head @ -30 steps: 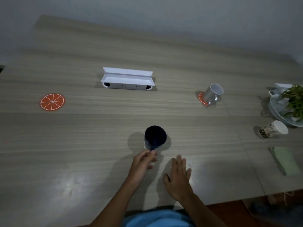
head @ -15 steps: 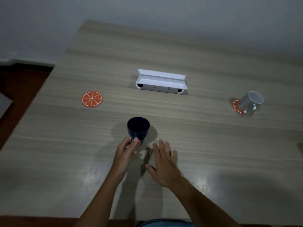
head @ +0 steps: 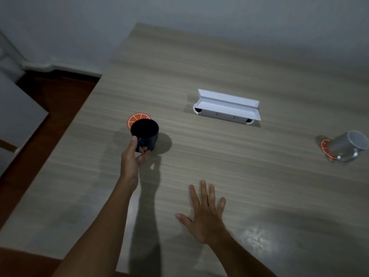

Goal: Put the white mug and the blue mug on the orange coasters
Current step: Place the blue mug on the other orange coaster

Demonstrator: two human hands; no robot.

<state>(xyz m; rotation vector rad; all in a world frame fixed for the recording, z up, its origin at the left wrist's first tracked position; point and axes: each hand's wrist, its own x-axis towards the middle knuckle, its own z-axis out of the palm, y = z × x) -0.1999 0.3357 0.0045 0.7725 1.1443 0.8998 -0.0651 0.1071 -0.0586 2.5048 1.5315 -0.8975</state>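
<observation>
My left hand [head: 133,156] grips the dark blue mug [head: 145,134] by its near side and holds it upright, just in front of the left orange coaster [head: 135,117], whose near part the mug hides. Whether the mug touches the table I cannot tell. The white mug [head: 348,146] stands on the right orange coaster [head: 325,147] at the right edge of view. My right hand [head: 205,213] lies flat on the table with fingers spread, holding nothing.
A white open box-like unit [head: 227,106] sits in the middle of the wooden table [head: 219,166]. The table's left edge runs diagonally beside the brown floor [head: 54,108]. A grey cabinet [head: 14,116] stands at the far left.
My left hand has carried the blue mug leftward and farther away, up to the left coaster. The view has swung left. My right hand stayed flat on the table.
</observation>
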